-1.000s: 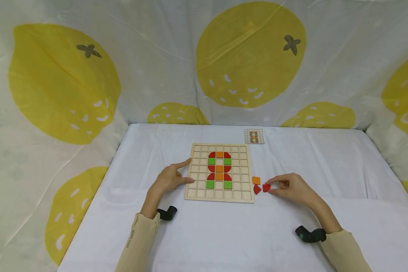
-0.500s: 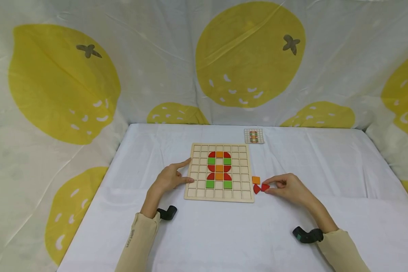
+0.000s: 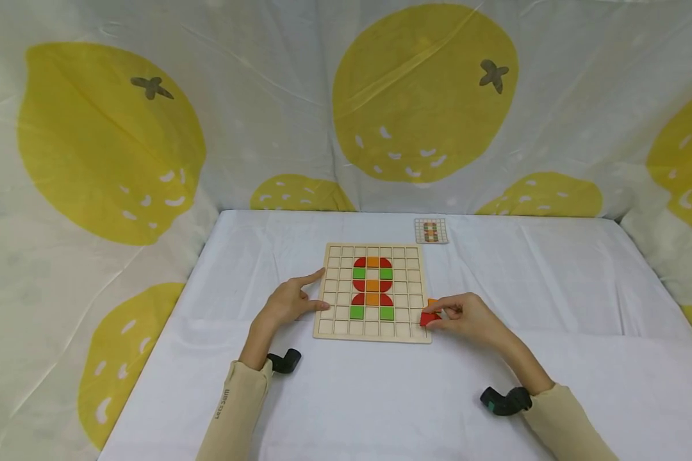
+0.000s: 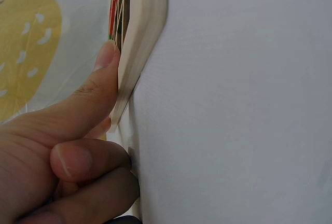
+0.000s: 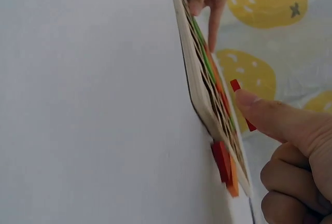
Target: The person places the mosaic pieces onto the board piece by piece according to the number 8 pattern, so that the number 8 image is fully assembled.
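A wooden grid board (image 3: 406,330) lies on the white cloth, with red rounded tiles (image 3: 359,285), green squares (image 3: 357,312) and orange squares set in its middle columns. My left hand (image 3: 285,302) steadies the board's left side, its thumb on the rim and its straight index finger at the edge; the other fingers are bent. Between thumb and fingertips my right hand (image 3: 467,317) pinches a red quarter-circle tile (image 5: 251,125), raised over the board's right edge. Beside that edge lie an orange square tile (image 5: 233,177) and another red tile (image 5: 221,162), largely hidden by the hand in the head view.
A small pattern card (image 3: 430,231) lies behind the board's far right corner, printed with a similar grid design. A curtain with large lemons (image 3: 427,89) hangs behind the table. Black wrist-worn devices (image 3: 505,401) sit on both forearms.
My right hand has slid the red tile leftward, then carried it from the cloth to over the board's right edge. The left hand and the board have stayed in place.
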Motion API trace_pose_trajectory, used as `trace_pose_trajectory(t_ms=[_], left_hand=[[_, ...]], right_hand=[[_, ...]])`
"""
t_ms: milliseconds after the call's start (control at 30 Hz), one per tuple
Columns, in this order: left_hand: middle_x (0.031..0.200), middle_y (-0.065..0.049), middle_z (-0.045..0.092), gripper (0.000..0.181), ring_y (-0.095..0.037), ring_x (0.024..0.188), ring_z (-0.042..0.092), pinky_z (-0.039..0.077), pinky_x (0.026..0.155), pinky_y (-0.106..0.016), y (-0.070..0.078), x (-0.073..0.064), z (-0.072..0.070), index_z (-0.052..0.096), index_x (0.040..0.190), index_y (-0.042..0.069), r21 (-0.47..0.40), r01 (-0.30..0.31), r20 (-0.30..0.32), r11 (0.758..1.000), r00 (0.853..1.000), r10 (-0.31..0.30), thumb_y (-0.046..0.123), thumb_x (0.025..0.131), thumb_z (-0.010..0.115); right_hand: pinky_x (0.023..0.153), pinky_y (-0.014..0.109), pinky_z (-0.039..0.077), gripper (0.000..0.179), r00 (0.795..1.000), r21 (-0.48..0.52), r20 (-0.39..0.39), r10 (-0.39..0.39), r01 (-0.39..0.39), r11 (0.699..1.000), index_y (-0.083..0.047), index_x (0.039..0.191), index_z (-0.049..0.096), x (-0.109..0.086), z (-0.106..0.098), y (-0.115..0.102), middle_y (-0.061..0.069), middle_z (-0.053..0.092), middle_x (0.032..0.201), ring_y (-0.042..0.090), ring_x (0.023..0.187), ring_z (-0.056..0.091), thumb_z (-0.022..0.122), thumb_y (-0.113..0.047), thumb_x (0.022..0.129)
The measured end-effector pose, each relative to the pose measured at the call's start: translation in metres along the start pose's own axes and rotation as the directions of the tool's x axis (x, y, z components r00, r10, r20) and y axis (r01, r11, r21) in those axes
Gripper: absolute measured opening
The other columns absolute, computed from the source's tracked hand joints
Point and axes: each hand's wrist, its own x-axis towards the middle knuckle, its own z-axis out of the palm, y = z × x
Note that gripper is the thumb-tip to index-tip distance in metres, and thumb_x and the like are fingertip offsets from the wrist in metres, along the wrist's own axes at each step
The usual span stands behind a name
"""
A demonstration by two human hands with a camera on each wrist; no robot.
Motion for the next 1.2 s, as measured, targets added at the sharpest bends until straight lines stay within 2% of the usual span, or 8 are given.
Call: trace_pose_trajectory(t_ms=[133, 200, 600, 767, 1067, 1200], left_hand=[[0.054, 0.003, 0.040, 0.089, -0.011, 0.053, 0.032, 0.030, 0.054, -0.027, 0.000, 0.000, 0.000, 0.039, 0.160, 0.027, -0.008, 0.002, 0.000, 1.000, 1.000, -0.002, 0.036, 0.085, 0.085], [0.054, 0.003, 0.040, 0.089, -0.011, 0.053, 0.032, 0.029, 0.054, -0.027, 0.000, 0.000, 0.000, 0.040, 0.160, 0.027, -0.011, 0.009, -0.001, 1.000, 1.000, -0.009, 0.036, 0.085, 0.085], [0.054, 0.003, 0.041, 0.089, -0.011, 0.053, 0.032, 0.030, 0.054, -0.027, -0.001, 0.002, 0.001, 0.039, 0.160, 0.027, -0.011, 0.004, -0.001, 1.000, 1.000, -0.004, 0.036, 0.085, 0.085], [0.054, 0.003, 0.041, 0.089, -0.011, 0.053, 0.032, 0.030, 0.054, -0.027, -0.001, 0.002, 0.000, 0.041, 0.160, 0.028, -0.012, 0.006, -0.003, 1.000, 1.000, -0.006, 0.036, 0.084, 0.086], [0.055, 0.003, 0.043, 0.089, -0.011, 0.055, 0.034, 0.031, 0.056, -0.027, -0.002, 0.001, 0.001, 0.039, 0.160, 0.026, -0.003, -0.006, 0.007, 1.000, 1.000, 0.006, 0.037, 0.084, 0.085], [0.054, 0.003, 0.041, 0.089, -0.011, 0.053, 0.032, 0.030, 0.054, -0.027, -0.002, 0.001, 0.001, 0.040, 0.160, 0.027, -0.014, 0.002, -0.003, 1.000, 1.000, -0.002, 0.037, 0.084, 0.085]], right_hand=[[0.059, 0.019, 0.029, 0.022, 0.998, 0.013, 0.037, -0.048, 0.048, 0.999, -0.010, 0.100, 0.082, 0.010, 0.016, -0.010, -0.009, 0.028, 0.060, 0.002, 0.061, 0.033, 0.089, -0.021, 0.082], [0.057, 0.021, 0.026, 0.021, 0.997, 0.023, 0.051, -0.062, 0.061, 0.998, -0.012, 0.099, 0.082, 0.014, 0.022, -0.013, -0.009, 0.029, 0.059, 0.003, 0.058, 0.029, 0.089, -0.021, 0.082], [0.059, 0.021, 0.030, 0.020, 0.995, 0.034, 0.076, -0.069, 0.067, 0.997, -0.015, 0.100, 0.081, 0.023, 0.047, -0.025, -0.009, 0.029, 0.059, 0.004, 0.059, 0.030, 0.088, -0.023, 0.083], [0.061, 0.021, 0.032, 0.021, 0.993, 0.034, 0.079, -0.093, 0.090, 0.995, -0.016, 0.102, 0.081, 0.023, 0.050, -0.027, -0.009, 0.030, 0.061, 0.004, 0.060, 0.030, 0.088, -0.022, 0.084], [0.060, 0.020, 0.030, 0.018, 0.993, 0.070, 0.091, -0.071, 0.065, 0.995, -0.017, 0.102, 0.082, 0.023, 0.049, -0.026, -0.008, 0.028, 0.059, 0.004, 0.058, 0.028, 0.086, -0.024, 0.086], [0.062, 0.021, 0.031, 0.015, 0.992, 0.046, 0.089, -0.090, 0.086, 0.995, -0.020, 0.101, 0.082, 0.024, 0.051, -0.026, -0.009, 0.028, 0.059, 0.003, 0.059, 0.029, 0.084, -0.025, 0.088]])
